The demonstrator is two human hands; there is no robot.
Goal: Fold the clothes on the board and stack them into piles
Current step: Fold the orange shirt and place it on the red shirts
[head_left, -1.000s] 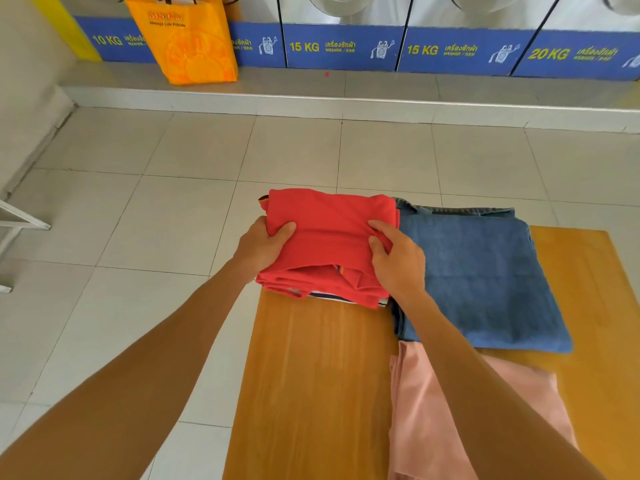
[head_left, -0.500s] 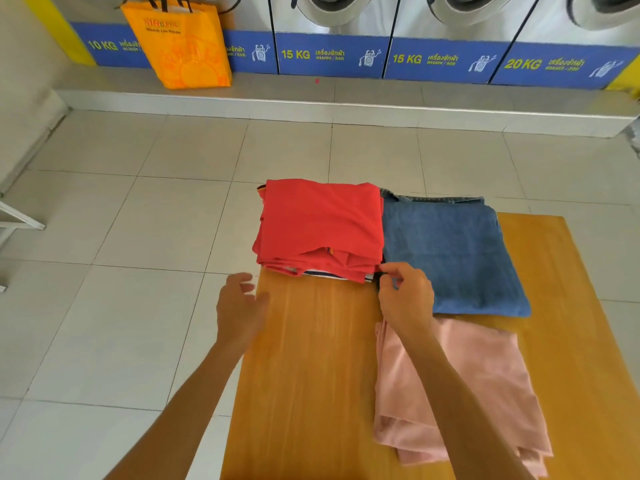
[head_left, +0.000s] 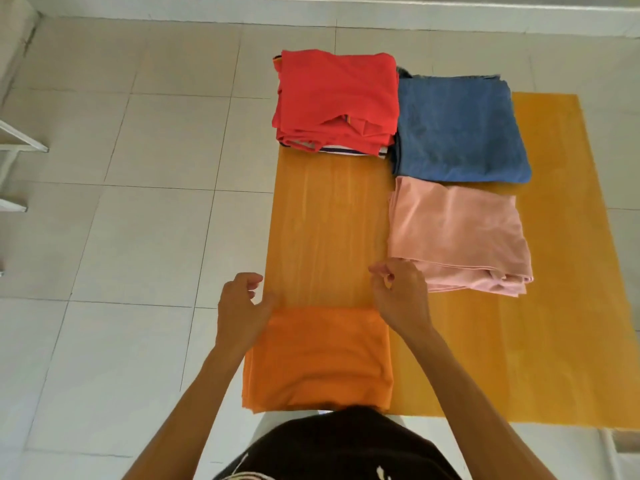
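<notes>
Left hand (head_left: 242, 311) and right hand (head_left: 401, 296) hover, loosely curled, over orange cloth (head_left: 318, 358).

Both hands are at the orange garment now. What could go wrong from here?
The red stack overhangs the far left corner of the wooden board; adding another piece there could tip it onto the floor. The orange garment also hangs past the board's left and near edges, so it could slide off if nudged. The right hand is close to the loosely folded pink garment and could drag its untidy near edge open.
</notes>
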